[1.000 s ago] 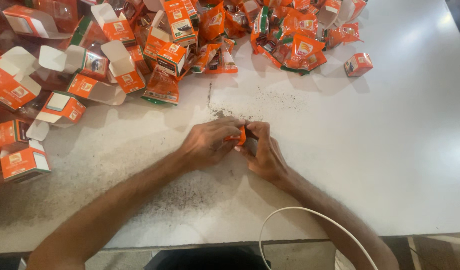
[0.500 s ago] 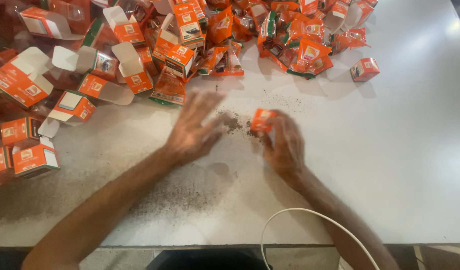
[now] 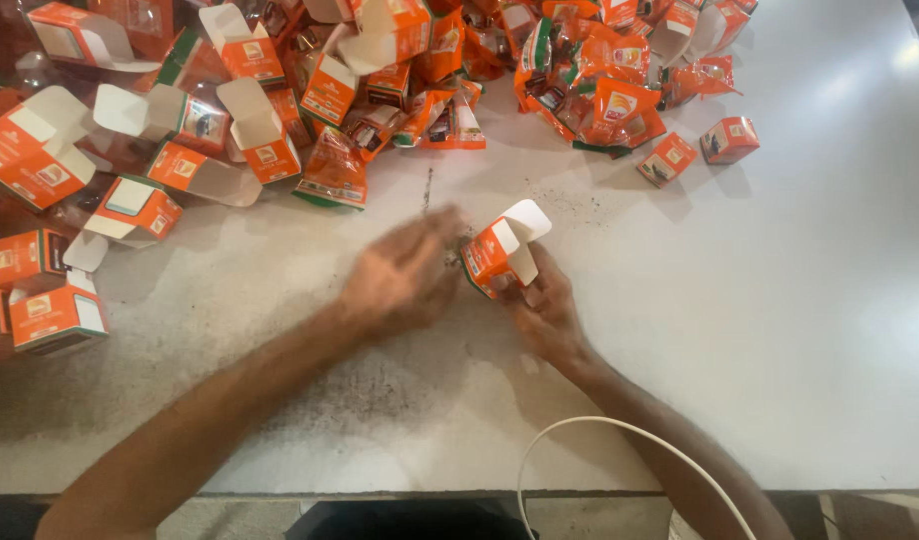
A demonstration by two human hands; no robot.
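Orange card with white inner flaps is what we have in hand: a small carton (image 3: pixel 500 255), held tilted by our right hand (image 3: pixel 548 310), whose fingers close round its lower end from beneath, the thumb on its side. Its white top flap stands open and points away from us. The carton sits just above the grey-white table (image 3: pixel 780 330), a little nearer us than the foot of the big heap of cartons and wrappers (image 3: pixel 420 80), which we take as our landmark.

Our left hand (image 3: pixel 405 280) is just left of the carton, blurred, fingers spread loosely and curled a little, with nothing in it; whether its fingertips touch the carton we cannot tell.

Against the heap's near edge lies a scatter of dark crumbs (image 3: pixel 570 200) on the table, just beyond the carton. At the heap's right end two small closed cartons (image 3: pixel 700 150) stand a little apart from the rest. Off the heap's left side, several opened cartons (image 3: pixel 130 205) lie with white flaps up, and two more closed ones (image 3: pixel 40 295) sit nearer us by the table's left edge. Well on our side of the heap, at the table's near edge, a white cable (image 3: pixel 580 435) loops up beside our right forearm.
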